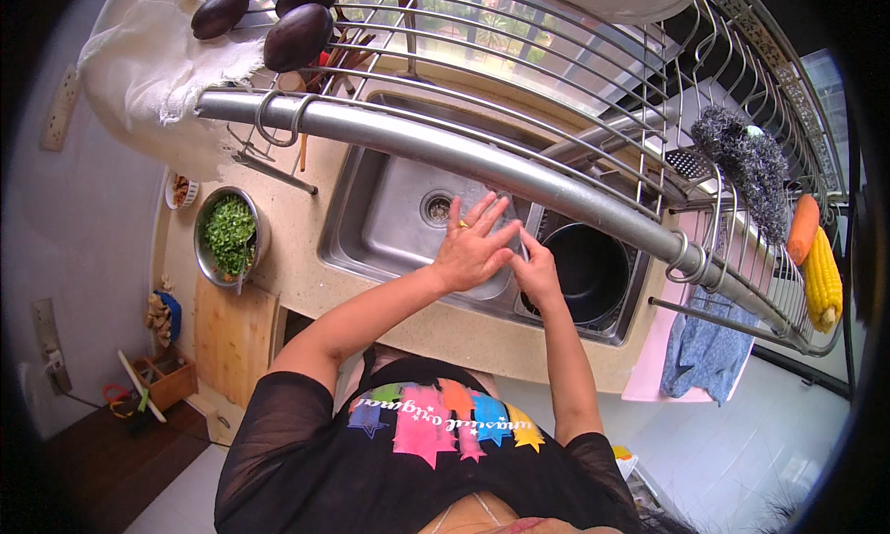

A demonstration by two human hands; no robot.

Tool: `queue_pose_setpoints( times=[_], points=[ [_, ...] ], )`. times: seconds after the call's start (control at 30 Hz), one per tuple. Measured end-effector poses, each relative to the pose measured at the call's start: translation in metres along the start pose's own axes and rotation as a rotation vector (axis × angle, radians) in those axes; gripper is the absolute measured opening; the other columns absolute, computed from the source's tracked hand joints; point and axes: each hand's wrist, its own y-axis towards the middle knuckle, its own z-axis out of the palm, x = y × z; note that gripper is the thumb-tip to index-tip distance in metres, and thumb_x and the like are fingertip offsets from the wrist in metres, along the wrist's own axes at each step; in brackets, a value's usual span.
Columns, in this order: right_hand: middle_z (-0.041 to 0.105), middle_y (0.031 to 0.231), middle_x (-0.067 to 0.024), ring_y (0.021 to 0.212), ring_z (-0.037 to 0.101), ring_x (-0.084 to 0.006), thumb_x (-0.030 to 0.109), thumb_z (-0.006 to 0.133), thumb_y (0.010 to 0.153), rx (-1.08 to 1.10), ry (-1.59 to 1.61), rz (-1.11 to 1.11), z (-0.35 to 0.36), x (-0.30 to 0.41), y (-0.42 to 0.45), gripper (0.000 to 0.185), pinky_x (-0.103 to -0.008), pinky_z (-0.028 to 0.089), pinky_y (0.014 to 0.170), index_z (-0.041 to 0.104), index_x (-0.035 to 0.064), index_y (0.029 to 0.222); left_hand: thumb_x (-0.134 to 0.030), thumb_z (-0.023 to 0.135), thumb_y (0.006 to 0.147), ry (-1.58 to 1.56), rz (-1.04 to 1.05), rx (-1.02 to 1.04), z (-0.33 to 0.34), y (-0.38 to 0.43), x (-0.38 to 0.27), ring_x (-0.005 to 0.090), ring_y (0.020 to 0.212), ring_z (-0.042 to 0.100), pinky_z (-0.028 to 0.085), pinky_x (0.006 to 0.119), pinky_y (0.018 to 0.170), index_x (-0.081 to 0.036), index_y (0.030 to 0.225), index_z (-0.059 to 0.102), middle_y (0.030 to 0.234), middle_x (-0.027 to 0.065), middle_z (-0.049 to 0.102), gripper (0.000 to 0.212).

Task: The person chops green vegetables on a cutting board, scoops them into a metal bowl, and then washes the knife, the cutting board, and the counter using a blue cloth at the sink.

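Note:
My left hand (476, 245) is over the steel sink (396, 200), palm down with fingers apart and a yellow ring on one finger. Right beside it, my right hand (537, 266) has its fingertips close to or touching the left fingers. A thin pale edge shows at the right fingers, but I cannot tell whether they grip it. Beneath the hands is a rounded shiny vessel (490, 287), mostly covered by them. The drain (438, 207) lies just beyond my left fingertips. A dark pot (591, 273) sits in the right-hand basin, near my right hand.
A metal dish rack (452, 144) spans above the sink, holding eggplants (299, 37), steel scourers (744, 158), a carrot (803, 228) and corn (824, 280). Chopped greens fill a steel bowl (261, 245) at left, near a wooden board (233, 339). A blue cloth (706, 346) hangs right.

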Motion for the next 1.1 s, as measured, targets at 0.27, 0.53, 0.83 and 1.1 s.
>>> queue_pose_setpoints(
  times=[0.27, 0.53, 0.83, 1.1],
  points=[
    [0.063, 0.091, -0.0148, 0.080, 0.063, -0.0337, 0.013, 0.060, 0.073, -0.278, -0.706, -0.325, 0.017, 0.009, -0.026, 0.036, -0.0435, 0.051, 0.068, 0.052, 0.0065, 0.107, -0.045, 0.042, 0.095, 0.343, -0.084, -0.025, 0.015, 0.041, 0.051, 0.0254, 0.130, 0.044, 0.019, 0.049, 0.113, -0.008, 0.127, 0.054, 0.133, 0.0122, 0.054, 0.051],
    [0.057, 0.084, -0.0098, 0.076, 0.060, -0.0285, 0.007, 0.062, 0.071, -0.424, -0.837, -0.464, 0.014, 0.015, -0.021, 0.037, -0.0398, 0.050, 0.065, 0.053, 0.0071, 0.107, -0.041, 0.048, 0.089, 0.315, -0.047, 0.272, -0.004, 0.070, 0.035, 0.0268, 0.141, 0.028, 0.016, 0.059, 0.110, -0.013, 0.142, 0.039, 0.153, 0.0095, 0.030, 0.061],
    [0.056, 0.086, -0.0096, 0.078, 0.058, -0.0281, 0.003, 0.062, 0.069, -0.474, -0.886, -0.458, 0.011, 0.004, -0.030, 0.039, -0.0394, 0.048, 0.065, 0.053, 0.0067, 0.107, -0.054, 0.050, 0.092, -0.267, -0.864, -0.629, -0.005, 0.086, 0.118, 0.0391, 0.126, 0.043, 0.033, 0.055, 0.104, 0.001, 0.138, 0.037, 0.135, 0.0263, 0.045, 0.073],
    [0.057, 0.088, -0.0120, 0.079, 0.059, -0.0321, 0.003, 0.062, 0.071, -0.629, -0.740, -0.599, 0.041, 0.010, 0.009, 0.037, -0.0408, 0.049, 0.068, 0.053, 0.0060, 0.107, 0.000, 0.068, 0.078, -1.867, -0.756, -0.574, 0.040, 0.064, 0.024, 0.0192, 0.075, 0.065, 0.056, 0.031, 0.064, 0.000, 0.099, 0.061, 0.089, 0.0079, 0.064, 0.021]
  ],
)
